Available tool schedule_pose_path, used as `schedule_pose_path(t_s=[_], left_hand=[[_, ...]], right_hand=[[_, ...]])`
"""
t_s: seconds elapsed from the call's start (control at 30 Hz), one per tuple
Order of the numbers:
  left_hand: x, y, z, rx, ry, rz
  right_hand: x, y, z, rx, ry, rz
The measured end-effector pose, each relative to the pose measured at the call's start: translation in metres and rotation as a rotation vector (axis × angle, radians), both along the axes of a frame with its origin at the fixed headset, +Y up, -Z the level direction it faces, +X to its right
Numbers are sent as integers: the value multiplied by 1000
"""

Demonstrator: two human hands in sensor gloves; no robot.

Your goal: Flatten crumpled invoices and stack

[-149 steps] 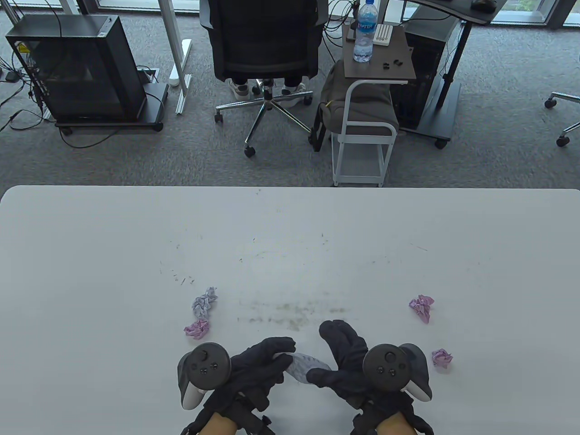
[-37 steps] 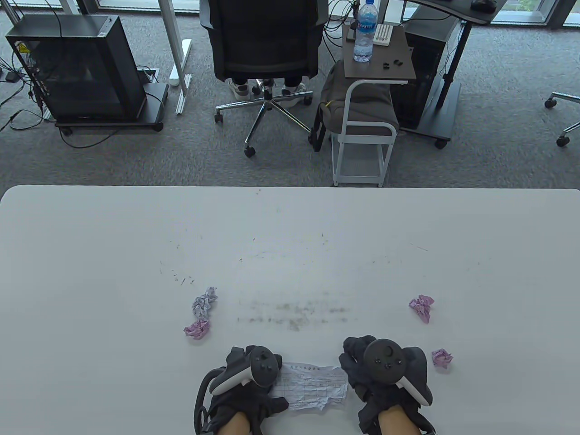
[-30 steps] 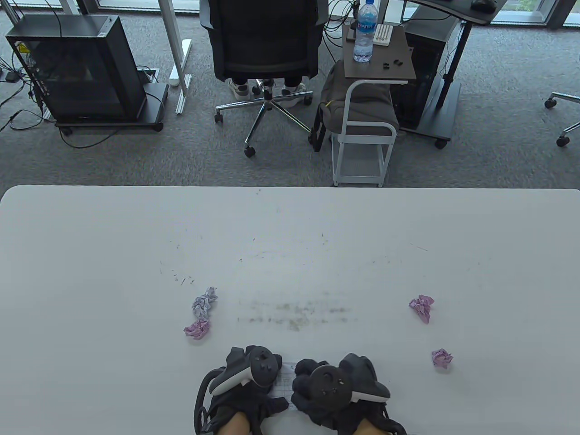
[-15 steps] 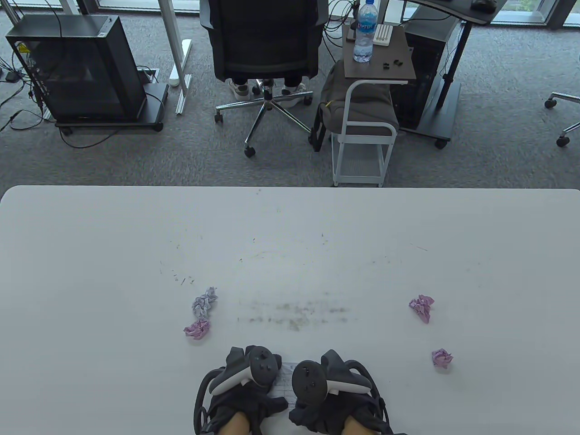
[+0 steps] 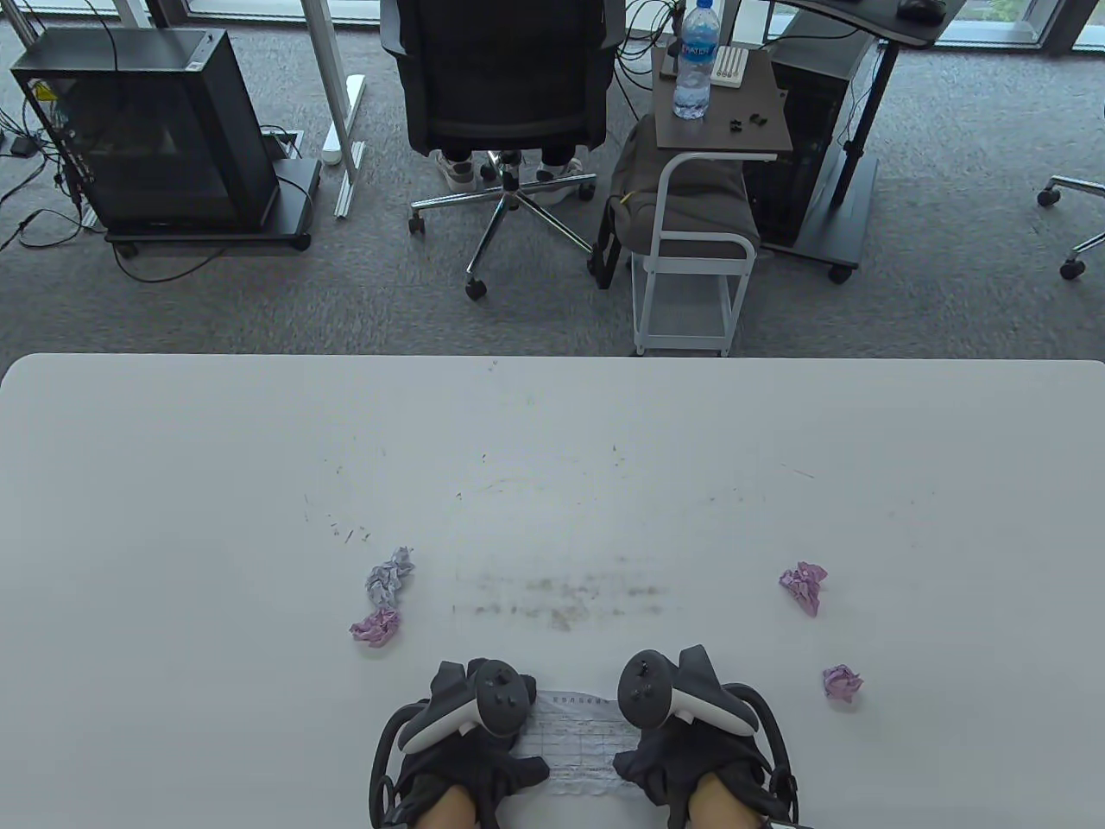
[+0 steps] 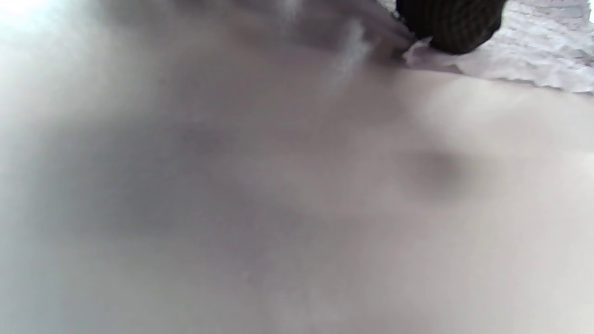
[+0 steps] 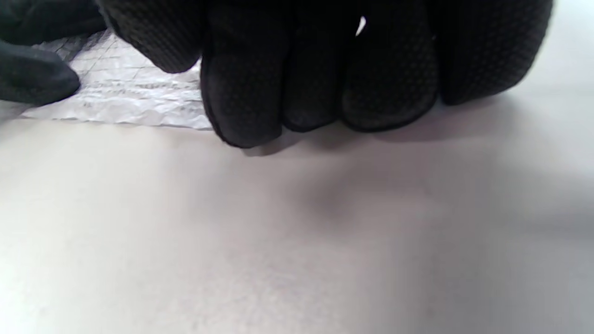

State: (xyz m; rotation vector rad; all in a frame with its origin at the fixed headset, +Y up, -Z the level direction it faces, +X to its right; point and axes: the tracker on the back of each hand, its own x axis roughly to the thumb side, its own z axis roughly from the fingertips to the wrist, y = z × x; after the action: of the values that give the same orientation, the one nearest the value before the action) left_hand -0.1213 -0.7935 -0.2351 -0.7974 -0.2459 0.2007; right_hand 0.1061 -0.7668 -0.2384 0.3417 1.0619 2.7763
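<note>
A creased white invoice with a printed grid lies unfolded at the table's near edge. My left hand presses down its left end; in the left wrist view one fingertip sits on the invoice's edge. My right hand lies on the sheet's right part. In the right wrist view its fingers are held side by side, tips down at the invoice's edge. Neither hand grips the sheet. Several crumpled balls lie loose: a bluish-white ball, a pink ball, and two pink balls on the right.
The white table shows scuff marks in its middle. Beyond its far edge stand an office chair, a small cart with a water bottle and a black computer case.
The crumpled invoice has been opened out flat. Over the last second my right hand slid left across the sheet, then back toward its right end. The left hand stayed put.
</note>
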Motion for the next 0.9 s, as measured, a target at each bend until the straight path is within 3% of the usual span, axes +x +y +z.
schedule_pose_path(t_s=[0.1, 0.2, 0.27, 0.33, 0.57, 0.7, 0.9], left_hand=[[0, 0, 0, 1, 2, 5], [0, 0, 0, 1, 0, 4], [0, 0, 0, 2, 2, 7], [0, 0, 0, 2, 0, 5], [0, 0, 0, 5, -1, 9], [0, 0, -1, -1, 1, 5], [0, 0, 0, 2, 2, 4]], right_hand=[[13, 12, -1, 129, -69, -101], [14, 29, 2, 378, -74, -194], [3, 37, 7, 520, -1, -277], [-11, 38, 10, 555, 94, -315], [-57, 13, 19, 502, 396, -219], [-60, -5, 17, 274, 373, -59], [-56, -3, 14, 284, 266, -3]])
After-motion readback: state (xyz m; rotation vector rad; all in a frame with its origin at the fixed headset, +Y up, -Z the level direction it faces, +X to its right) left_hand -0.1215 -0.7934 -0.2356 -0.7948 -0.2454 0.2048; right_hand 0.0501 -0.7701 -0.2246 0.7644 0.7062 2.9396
